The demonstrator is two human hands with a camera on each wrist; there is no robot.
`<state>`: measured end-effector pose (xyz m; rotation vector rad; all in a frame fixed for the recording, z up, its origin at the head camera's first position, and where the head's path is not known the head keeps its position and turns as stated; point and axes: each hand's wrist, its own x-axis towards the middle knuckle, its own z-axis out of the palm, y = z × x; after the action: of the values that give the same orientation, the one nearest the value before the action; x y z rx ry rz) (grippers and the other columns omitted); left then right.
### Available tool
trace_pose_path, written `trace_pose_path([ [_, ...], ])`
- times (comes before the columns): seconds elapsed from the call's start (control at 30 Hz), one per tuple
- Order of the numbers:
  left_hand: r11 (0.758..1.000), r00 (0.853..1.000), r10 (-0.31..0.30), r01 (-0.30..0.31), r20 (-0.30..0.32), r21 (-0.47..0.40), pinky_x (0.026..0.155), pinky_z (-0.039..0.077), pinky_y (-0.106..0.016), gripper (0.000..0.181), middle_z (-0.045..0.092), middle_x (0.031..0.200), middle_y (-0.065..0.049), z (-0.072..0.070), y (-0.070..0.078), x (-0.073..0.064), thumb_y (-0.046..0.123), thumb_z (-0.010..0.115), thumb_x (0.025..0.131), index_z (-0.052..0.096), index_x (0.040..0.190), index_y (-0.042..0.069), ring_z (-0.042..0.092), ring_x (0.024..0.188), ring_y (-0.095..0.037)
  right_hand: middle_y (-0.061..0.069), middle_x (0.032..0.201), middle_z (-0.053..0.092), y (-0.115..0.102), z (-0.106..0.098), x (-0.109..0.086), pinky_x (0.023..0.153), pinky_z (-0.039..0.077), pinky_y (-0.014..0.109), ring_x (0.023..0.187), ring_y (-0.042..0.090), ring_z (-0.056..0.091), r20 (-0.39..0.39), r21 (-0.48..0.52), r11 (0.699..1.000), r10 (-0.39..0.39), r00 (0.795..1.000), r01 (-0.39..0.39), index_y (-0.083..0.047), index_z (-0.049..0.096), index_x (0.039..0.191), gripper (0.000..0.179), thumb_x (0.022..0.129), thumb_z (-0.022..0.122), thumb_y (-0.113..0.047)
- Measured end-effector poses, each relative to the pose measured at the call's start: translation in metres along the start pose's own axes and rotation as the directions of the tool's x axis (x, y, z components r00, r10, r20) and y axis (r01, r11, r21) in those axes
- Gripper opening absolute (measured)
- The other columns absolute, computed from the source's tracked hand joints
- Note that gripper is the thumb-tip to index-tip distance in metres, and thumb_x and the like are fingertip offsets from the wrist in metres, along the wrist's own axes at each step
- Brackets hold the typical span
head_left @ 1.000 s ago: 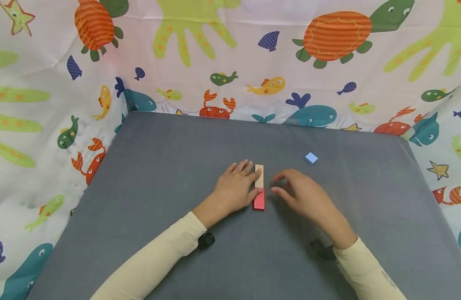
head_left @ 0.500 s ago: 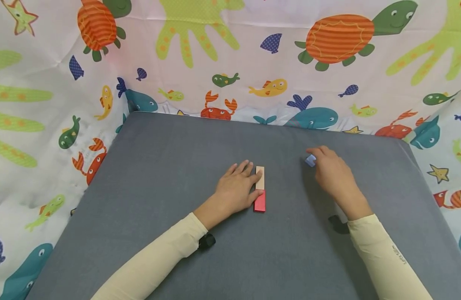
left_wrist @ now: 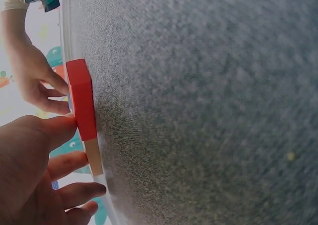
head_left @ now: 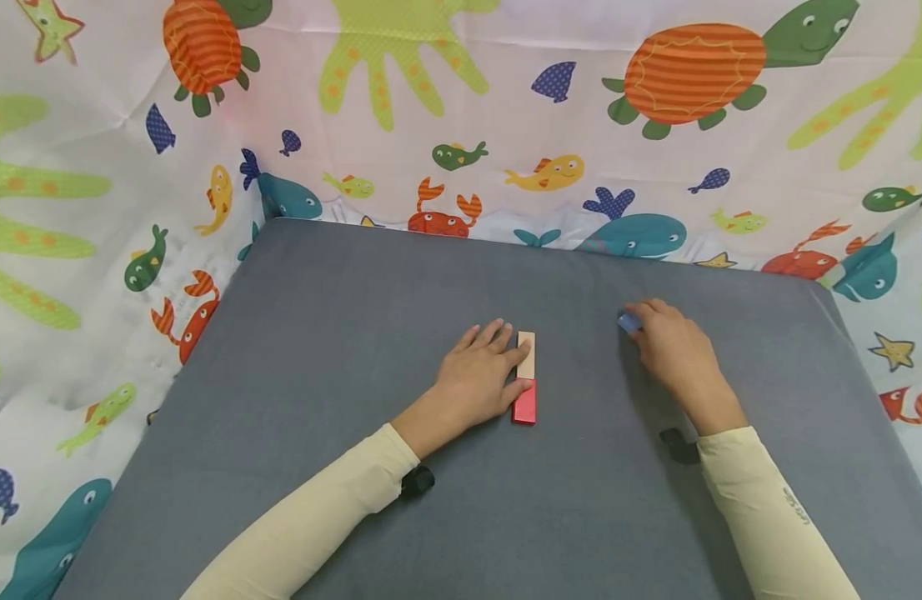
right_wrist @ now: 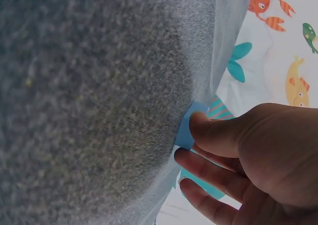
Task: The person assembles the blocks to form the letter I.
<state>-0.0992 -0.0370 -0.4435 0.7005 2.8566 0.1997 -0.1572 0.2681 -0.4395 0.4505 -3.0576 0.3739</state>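
A red block (head_left: 524,408) and a plain wooden block (head_left: 528,367) lie end to end in a line on the grey cloth. My left hand (head_left: 470,380) rests beside them, its thumb touching the red block (left_wrist: 85,103) and its index finger on the wooden block (left_wrist: 93,154). The other left fingers spread out straight over the cloth. Farther back and to the right, my right hand (head_left: 674,350) pinches a small blue block (head_left: 628,322) between thumb and fingers. In the right wrist view the thumb covers part of the blue block (right_wrist: 185,131), which is at the cloth surface.
A grey cloth-covered table (head_left: 341,308) spreads under both hands. Behind and along its sides hangs a white curtain (head_left: 386,154) printed with sea animals. A dark wrist camera (head_left: 418,481) sits under the left wrist.
My right hand has moved from beside the red and wooden blocks to the blue block, back and to the right, and now grips it. The left hand has stayed in place.
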Motion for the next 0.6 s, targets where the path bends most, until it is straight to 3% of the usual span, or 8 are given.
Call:
trace_pose_path([
  [0.23, 1.000, 1.000, 0.005, -0.005, -0.003, 0.001, 0.132, 0.013, -0.045, 0.065, 0.033, 0.172, -0.005, -0.0004, 0.0007, 0.0002, 0.058, 0.050, 0.108, 0.040, 0.165, 0.029, 0.018, 0.163, -0.022, 0.025, 0.127, 0.063, 0.0002, 0.0018, -0.0007, 0.087, 0.051, 0.069, 0.111, 0.051, 0.064, -0.042, 0.017, 1.000, -0.012, 0.999, 0.013, 0.004, 0.065, 0.133, 0.036, 0.098, 0.069, -0.001],
  [0.6, 1.000, 1.000, 0.014, -0.014, -0.004, 0.007, 0.132, 0.014, -0.046, 0.065, 0.034, 0.171, -0.005, 0.0004, 0.0002, 0.0003, 0.057, 0.051, 0.108, 0.041, 0.165, 0.027, 0.019, 0.163, -0.023, 0.029, 0.129, 0.063, 0.0010, 0.0025, 0.0037, 0.097, 0.050, 0.067, 0.116, 0.050, 0.064, -0.010, 0.034, 0.999, 0.024, 1.000, -0.023, 0.008, 0.066, 0.132, 0.038, 0.099, 0.073, -0.009],
])
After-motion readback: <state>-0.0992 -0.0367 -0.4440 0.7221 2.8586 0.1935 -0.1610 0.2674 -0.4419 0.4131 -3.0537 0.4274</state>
